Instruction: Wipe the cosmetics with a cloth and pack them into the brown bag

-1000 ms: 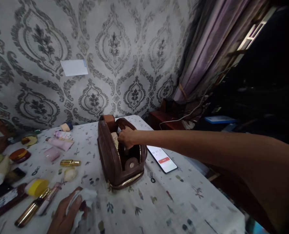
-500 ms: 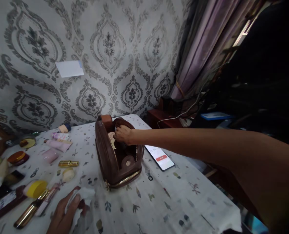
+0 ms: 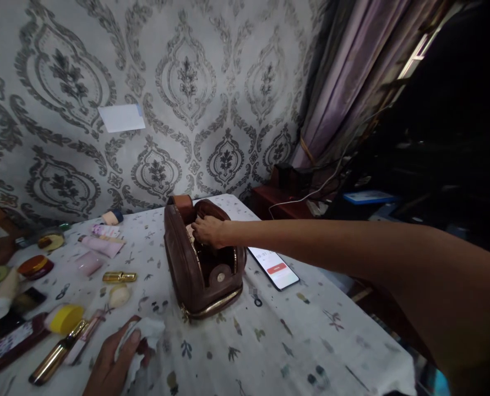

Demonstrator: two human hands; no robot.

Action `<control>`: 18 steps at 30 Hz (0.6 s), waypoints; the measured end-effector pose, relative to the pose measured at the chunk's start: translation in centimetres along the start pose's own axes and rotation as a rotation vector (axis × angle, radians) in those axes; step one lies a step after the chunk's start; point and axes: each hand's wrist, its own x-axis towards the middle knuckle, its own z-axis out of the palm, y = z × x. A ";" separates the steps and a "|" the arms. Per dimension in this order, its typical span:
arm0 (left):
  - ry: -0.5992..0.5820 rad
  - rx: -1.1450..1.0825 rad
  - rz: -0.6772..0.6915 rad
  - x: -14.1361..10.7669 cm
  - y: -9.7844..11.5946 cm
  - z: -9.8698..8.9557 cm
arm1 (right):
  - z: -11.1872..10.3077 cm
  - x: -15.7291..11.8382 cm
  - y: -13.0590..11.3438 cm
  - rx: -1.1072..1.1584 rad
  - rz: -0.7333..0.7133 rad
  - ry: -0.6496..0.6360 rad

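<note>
The brown bag [image 3: 179, 269] stands upright on the patterned cloth [image 3: 270, 341], its top unzipped and gaping, and the right hand [image 3: 209, 232] reaches into the upper part of that opening from the right, the forearm crossing above the bag's right rim. The bag lies around and below this hand: its dark interior opens beneath the fingers, its left wall rises just beyond them, and the tan handle [image 3: 181, 204] stands a little behind. The right fingers are bent inward and bunched together; whether they grip anything cannot be told, as their tips are partly hidden. A beige thing [image 3: 190, 232] shows inside the bag, just beside those fingers. The left hand [image 3: 115, 355] is low in the view, in front of the bag and to its left, well apart from it; its fingers are closed round a crumpled white tissue [image 3: 152, 328], with the thumb lying over it. Near the left hand are a gold-capped tube [image 3: 57, 355], a slim pink tube [image 3: 82, 341] and a rounded cream-coloured item [image 3: 119, 296], with a short gold tube [image 3: 119, 276] just behind the last. To the bag's right, the phone [image 3: 286, 279] lies face up, its screen lit, partly beneath the right forearm.
</note>
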 end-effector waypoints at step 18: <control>-0.104 -0.018 0.067 0.5 1.0 -0.5 | 1.2 0.7 -0.9 -0.016 -0.081 0.093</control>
